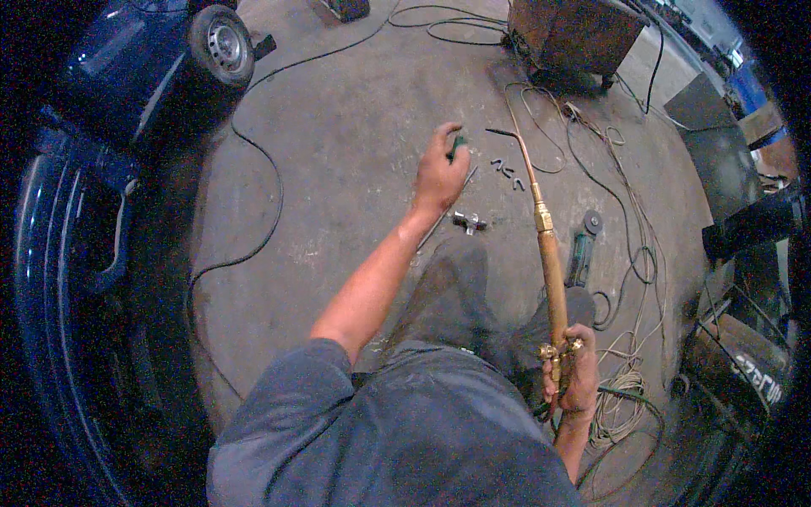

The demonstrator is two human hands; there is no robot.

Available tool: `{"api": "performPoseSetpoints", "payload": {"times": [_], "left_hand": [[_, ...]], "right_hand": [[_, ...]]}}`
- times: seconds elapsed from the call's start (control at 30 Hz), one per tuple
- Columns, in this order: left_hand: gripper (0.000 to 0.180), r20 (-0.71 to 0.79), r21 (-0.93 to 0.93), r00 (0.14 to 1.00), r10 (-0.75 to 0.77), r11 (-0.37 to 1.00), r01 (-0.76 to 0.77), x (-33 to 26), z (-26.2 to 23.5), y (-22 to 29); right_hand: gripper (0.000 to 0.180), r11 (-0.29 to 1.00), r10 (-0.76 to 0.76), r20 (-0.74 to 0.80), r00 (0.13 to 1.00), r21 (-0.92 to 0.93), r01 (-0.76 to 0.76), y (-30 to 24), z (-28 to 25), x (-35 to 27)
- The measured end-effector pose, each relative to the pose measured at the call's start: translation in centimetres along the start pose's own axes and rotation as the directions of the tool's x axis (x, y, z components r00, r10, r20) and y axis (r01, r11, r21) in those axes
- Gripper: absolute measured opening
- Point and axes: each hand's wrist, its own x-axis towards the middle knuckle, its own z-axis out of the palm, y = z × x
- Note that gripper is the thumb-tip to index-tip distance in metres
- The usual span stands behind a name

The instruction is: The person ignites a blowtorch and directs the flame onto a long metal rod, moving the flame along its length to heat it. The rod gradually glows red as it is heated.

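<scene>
1 fisheye view, head-worn, left one of 2 cameras; faces steeply down past blue-grey cloth short-sleeved shirt [414,431], very near, to stained grey floor [338,169], farther off.

Blue vehicle at left, silver-rimmed wheel [225,46] at its upper end. Dark cable [280,188] snakes across grey floor [338,127]. Rusty metal cabinet [574,38] stands at far edge, cable loops [435,36] beside it.
</scene>
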Motion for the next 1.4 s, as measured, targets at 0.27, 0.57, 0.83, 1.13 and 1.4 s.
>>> {"api": "performPoseSetpoints", "payload": {"times": [0.27,0.57,0.83,1.13,1.4], "left_hand": [[0.016,0.086,0.128,0.977,0.197,0.97,-0.207,-7.6,2.0,-4.9],[0.037,0.802,-0.306,0.591,-0.088,0.789,0.533,-20.8,-0.4,5.0],[0.029,0.713,-0.47,0.634,0.3,0.875,0.115,-19.2,1.3,10.6],[0.025,0.659,-0.499,0.701,0.272,0.856,0.136,-19.9,1.6,10.6],[0.028,0.74,-0.348,0.66,0.13,0.914,0.21,-19.8,1.3,10.7]], "right_hand": [[0.042,0.977,-0.121,0.118,0.986,0.189,0.098,1.0,-0.5,-0.2],[0.046,0.984,-0.148,-0.054,0.987,-0.104,0.142,-0.6,0.0,1.0],[0.044,0.971,-0.224,-0.13,0.966,-0.108,0.211,2.0,-1.1,1.8],[0.039,0.934,-0.206,-0.008,0.979,0.297,0.199,2.2,-0.7,1.7],[0.04,0.901,-0.168,-0.133,0.977,0.382,0.207,3.2,-1.0,2.0]]}}
